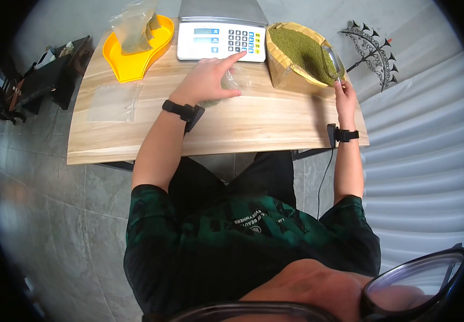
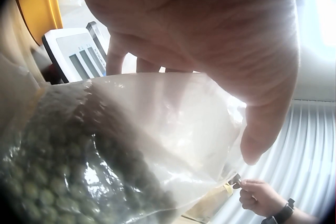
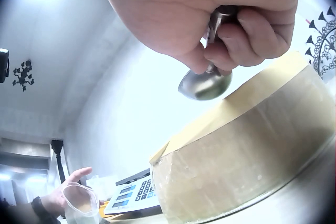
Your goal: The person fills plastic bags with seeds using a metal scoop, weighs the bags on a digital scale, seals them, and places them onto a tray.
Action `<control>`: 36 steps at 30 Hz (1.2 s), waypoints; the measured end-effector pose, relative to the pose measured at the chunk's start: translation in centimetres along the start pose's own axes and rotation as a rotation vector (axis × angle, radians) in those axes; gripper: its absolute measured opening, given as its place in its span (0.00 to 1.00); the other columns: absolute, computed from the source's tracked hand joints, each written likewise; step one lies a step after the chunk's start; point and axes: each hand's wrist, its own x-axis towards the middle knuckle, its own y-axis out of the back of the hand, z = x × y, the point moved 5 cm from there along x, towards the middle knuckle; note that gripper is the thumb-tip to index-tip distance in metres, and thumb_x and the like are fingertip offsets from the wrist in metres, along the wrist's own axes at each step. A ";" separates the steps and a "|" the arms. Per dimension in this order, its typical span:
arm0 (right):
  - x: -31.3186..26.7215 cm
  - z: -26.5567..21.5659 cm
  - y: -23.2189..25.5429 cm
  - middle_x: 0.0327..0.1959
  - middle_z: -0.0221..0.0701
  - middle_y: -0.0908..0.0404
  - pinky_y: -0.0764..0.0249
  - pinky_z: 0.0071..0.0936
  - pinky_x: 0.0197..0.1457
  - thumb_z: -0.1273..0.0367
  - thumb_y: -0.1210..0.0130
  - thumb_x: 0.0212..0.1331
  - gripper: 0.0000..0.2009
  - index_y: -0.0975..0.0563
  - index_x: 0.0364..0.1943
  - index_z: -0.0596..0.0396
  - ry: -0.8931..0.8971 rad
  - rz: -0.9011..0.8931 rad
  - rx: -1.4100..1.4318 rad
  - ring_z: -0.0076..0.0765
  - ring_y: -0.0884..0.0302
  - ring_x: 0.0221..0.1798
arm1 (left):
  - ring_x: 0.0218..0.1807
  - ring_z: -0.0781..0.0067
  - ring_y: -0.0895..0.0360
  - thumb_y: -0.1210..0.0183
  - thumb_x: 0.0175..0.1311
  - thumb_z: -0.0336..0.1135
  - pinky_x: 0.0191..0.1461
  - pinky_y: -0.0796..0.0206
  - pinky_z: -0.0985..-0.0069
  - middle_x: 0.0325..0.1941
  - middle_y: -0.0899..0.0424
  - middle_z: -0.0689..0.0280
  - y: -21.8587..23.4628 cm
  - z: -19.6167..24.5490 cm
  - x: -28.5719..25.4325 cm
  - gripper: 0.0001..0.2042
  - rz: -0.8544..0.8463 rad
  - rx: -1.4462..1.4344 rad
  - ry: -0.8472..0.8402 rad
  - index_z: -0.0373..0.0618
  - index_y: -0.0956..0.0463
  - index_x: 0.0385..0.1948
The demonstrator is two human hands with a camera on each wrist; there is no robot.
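My right hand [image 1: 345,101] grips the handle of a metal scoop [image 3: 202,85], fingers curled round it. In the head view the scoop [image 1: 332,63] lies over the near right rim of a paper sack [image 1: 291,75] full of small green beans [image 1: 299,47]. My left hand [image 1: 206,83] is spread around the mouth of a clear plastic bag [image 1: 235,80], index finger and thumb stretched out. In the left wrist view green beans [image 2: 58,192] fill the lower part of the bag, and several fingers show behind its upper film. The hand hides much of the bag in the head view.
A white digital scale [image 1: 222,40] stands at the back middle of the wooden table [image 1: 242,129]. To its left, a yellow tray [image 1: 127,70] holds filled clear bags [image 1: 135,32]. A flat clear bag [image 1: 111,102] lies nearer. White curtains [image 1: 419,155] hang on the right.
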 end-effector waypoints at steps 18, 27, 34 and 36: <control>-10.6 -7.1 -9.1 0.27 0.16 0.27 0.42 0.12 0.31 0.70 0.42 0.66 0.09 0.21 0.45 0.59 -0.159 -0.644 0.390 0.09 0.38 0.28 | 0.48 0.50 0.24 0.29 0.45 0.47 0.60 0.37 0.60 0.46 0.16 0.57 0.2 0.0 -0.5 0.45 0.039 0.013 -0.022 0.59 0.41 0.71; -6.7 -14.2 -9.6 0.26 0.28 0.22 0.33 0.23 0.35 0.65 0.39 0.62 0.13 0.20 0.42 0.62 0.223 -0.770 -0.126 0.21 0.30 0.30 | 0.44 0.49 0.22 0.28 0.44 0.47 0.56 0.34 0.60 0.43 0.16 0.54 -0.1 -0.2 -0.3 0.46 0.055 0.035 -0.037 0.58 0.41 0.71; -4.5 -19.7 -10.2 0.22 0.35 0.25 0.35 0.28 0.31 0.64 0.40 0.62 0.14 0.20 0.43 0.63 0.380 -0.979 -0.462 0.27 0.31 0.26 | 0.43 0.46 0.20 0.28 0.43 0.46 0.53 0.31 0.59 0.41 0.16 0.51 0.1 -0.1 -0.2 0.46 0.064 0.012 -0.051 0.58 0.40 0.71; -4.4 -20.1 -10.6 0.22 0.36 0.24 0.34 0.29 0.31 0.64 0.41 0.62 0.14 0.21 0.43 0.63 0.420 -0.988 -0.464 0.29 0.30 0.26 | 0.44 0.45 0.20 0.28 0.43 0.45 0.53 0.31 0.59 0.41 0.16 0.51 0.1 0.0 -0.3 0.46 0.070 0.023 -0.056 0.58 0.41 0.71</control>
